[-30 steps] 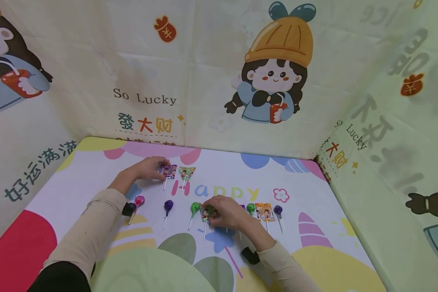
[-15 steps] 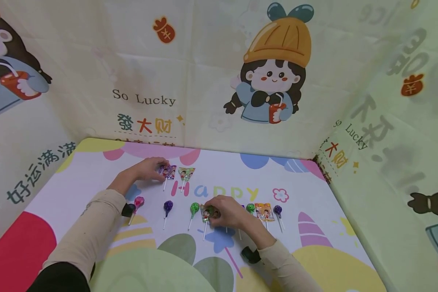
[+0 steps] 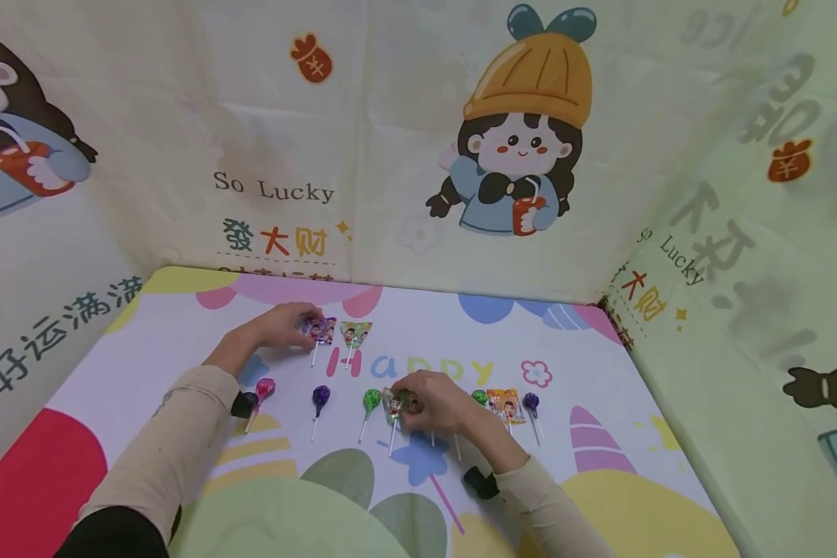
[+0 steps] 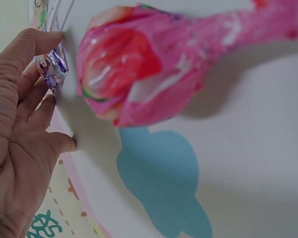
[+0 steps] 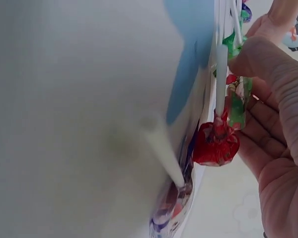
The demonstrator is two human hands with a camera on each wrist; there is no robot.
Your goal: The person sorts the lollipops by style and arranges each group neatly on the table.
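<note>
In the head view my left hand [image 3: 279,325] reaches to the back row and pinches the edge of a purple flat-wrapped lollipop [image 3: 325,331]. The left wrist view shows its purple wrapper [image 4: 53,74] between thumb and fingers. Right of it lies a light green flat-wrapped lollipop [image 3: 355,333]. My right hand [image 3: 435,399], in the front row, pinches a green flat-wrapped lollipop [image 3: 394,404], its stick toward me. In the right wrist view a red round lollipop [image 5: 217,144] sits under that hand, beside the green wrapper [image 5: 238,101]. The hand hides part of the row.
Along the front row lie pink [image 3: 265,387], purple [image 3: 321,396] and green [image 3: 371,399] round lollipops on the left. Another green one [image 3: 479,397], an orange flat-wrapped one [image 3: 505,404] and a dark purple one [image 3: 531,401] lie right. Printed cloth walls [image 3: 390,155] surround the table [image 3: 572,341].
Both hands stay almost where they were, on the same lollipops. The head view has shifted only slightly.
</note>
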